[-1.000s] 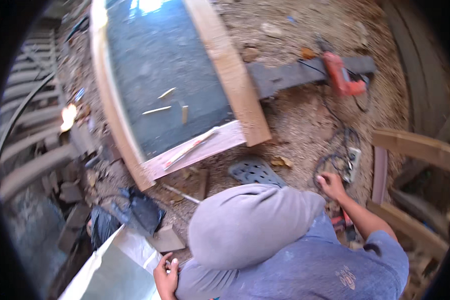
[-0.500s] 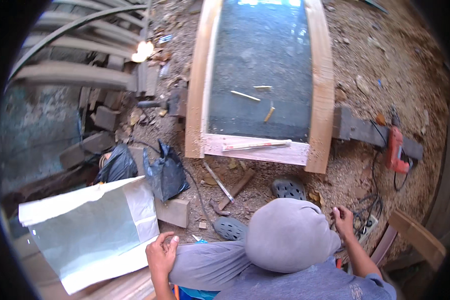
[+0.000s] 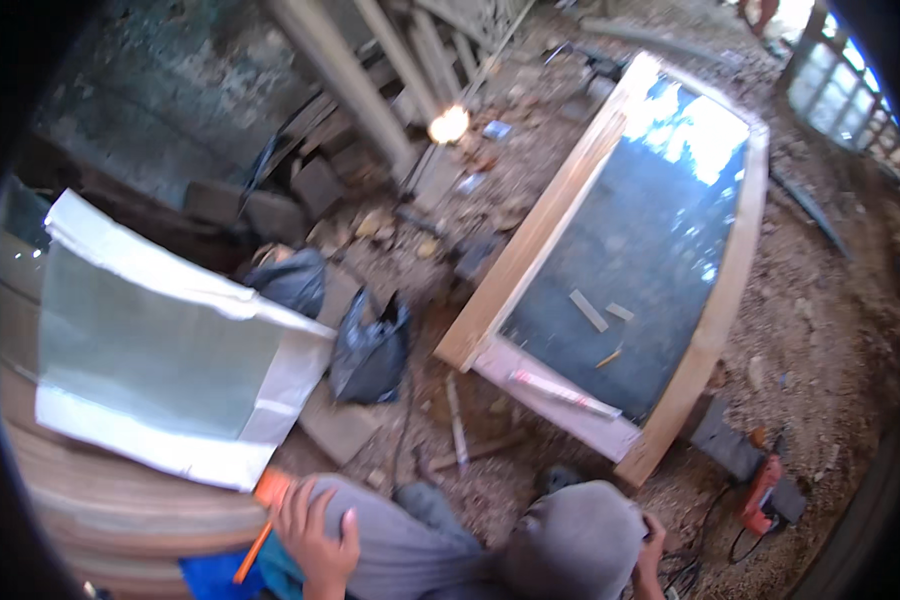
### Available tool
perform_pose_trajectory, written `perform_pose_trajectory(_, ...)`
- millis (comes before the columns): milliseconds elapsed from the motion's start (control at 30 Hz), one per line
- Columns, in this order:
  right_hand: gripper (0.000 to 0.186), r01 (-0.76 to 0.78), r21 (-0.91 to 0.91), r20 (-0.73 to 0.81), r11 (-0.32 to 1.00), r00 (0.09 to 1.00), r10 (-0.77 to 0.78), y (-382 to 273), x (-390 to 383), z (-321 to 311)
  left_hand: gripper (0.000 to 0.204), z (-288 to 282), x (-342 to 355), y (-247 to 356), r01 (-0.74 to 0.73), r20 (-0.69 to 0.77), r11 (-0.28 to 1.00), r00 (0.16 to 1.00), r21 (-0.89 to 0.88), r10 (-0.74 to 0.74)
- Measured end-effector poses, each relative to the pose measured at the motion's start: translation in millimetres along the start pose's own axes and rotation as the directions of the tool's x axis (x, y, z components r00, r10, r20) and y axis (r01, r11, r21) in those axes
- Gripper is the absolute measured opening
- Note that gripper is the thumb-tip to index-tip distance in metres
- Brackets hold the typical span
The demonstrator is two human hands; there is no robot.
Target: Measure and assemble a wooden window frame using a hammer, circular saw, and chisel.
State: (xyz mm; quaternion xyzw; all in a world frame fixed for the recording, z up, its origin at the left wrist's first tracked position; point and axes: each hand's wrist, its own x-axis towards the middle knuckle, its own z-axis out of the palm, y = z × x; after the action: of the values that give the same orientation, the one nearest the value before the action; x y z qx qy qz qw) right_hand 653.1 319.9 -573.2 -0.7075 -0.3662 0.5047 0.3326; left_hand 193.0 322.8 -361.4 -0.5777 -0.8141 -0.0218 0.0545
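My left hand (image 3: 318, 530) is beside my grey trouser leg, fingers spread, with their tips close to a bright orange object (image 3: 273, 487). Whether they touch it I cannot tell. A thin orange stick (image 3: 253, 553) lies beside that hand, over blue material. My right hand (image 3: 652, 545) is partly hidden behind a rounded grey cloth shape (image 3: 577, 540), its fingers bent; what they hold, if anything, does not show. In front, a wooden frame (image 3: 545, 245) surrounds a dark glass pane (image 3: 635, 260) with small light strips on it. A long white-and-red packet (image 3: 565, 393) rests along its bottom rail.
At left, a clear glass sheet with white paper edging (image 3: 240, 295) lies on wooden boards (image 3: 120, 490). Black plastic bags (image 3: 370, 350) sit beside it. A red power drill (image 3: 762, 495) with its cable is at right. A hammer (image 3: 475, 448) lies on the ground, near a lit lamp (image 3: 448, 125) farther off.
The view has swung to the left, so the frame now sits tilted at right. My left hand has come over to the orange object; my right hand is now partly behind the grey cloth.
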Motion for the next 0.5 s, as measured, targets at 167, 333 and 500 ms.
perform_pose_trajectory(167,0.018,-0.038,0.020,0.062,0.999,0.997,0.036,-57.4,11.9,11.0,0.056,-0.1,-19.1,13.7,-0.037,-0.105,0.995,0.993,0.090,0.047)
perform_pose_trajectory(333,0.020,-0.042,-0.017,0.089,0.999,0.995,0.043,-65.6,18.7,8.9,0.061,12.2,-35.6,12.3,0.127,-0.032,0.991,0.991,-0.042,-0.128)
perform_pose_trajectory(500,0.020,0.037,-0.018,0.034,0.999,0.999,-0.036,-51.1,21.2,13.2,0.049,14.6,-19.3,9.5,0.047,-0.091,0.999,0.995,-0.024,-0.049)
